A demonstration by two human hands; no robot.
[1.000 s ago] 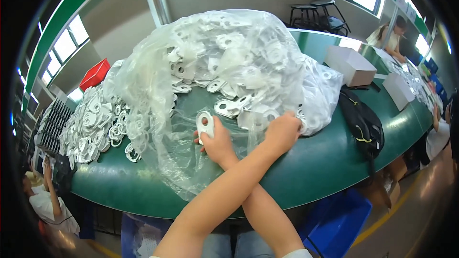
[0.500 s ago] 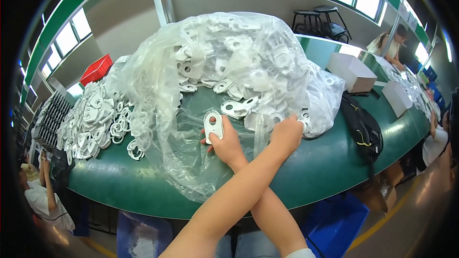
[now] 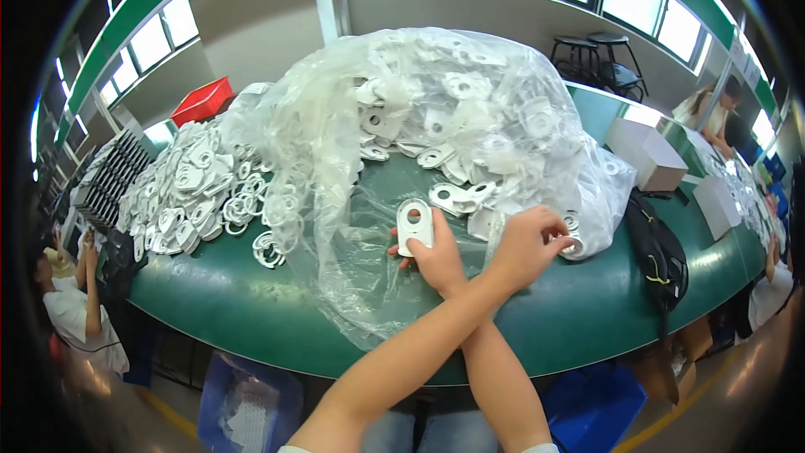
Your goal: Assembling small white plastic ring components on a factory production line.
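Note:
My forearms cross, the left over the right. On the picture's left side, my right hand (image 3: pixel 438 260) holds a white plastic part (image 3: pixel 414 225) upright, thumb in front and fingers behind. The part is flat and rounded, with a large round hole near its top. Further right, my left hand (image 3: pixel 530 245) has bent fingers with a gap to the thumb, and nothing shows between them. Its thumb tip is beside white rings (image 3: pixel 572 243) at the edge of a large clear plastic bag (image 3: pixel 335 134). Many similar white parts (image 3: pixel 457 195) spill from the bag's opening.
A heap of white parts (image 3: pixel 186 189) and loose rings lies on the green table (image 3: pixel 218 302) at left. A red bin (image 3: pixel 201 102) stands behind. White boxes (image 3: pixel 644 155) and a black bag (image 3: pixel 658 252) are at right. Blue bins (image 3: pixel 251 403) sit below. Other people work at both sides.
The whole view has shifted, so the scene sits further right. My left hand's fingers have parted from its thumb beside the rings. My right hand still holds the white part.

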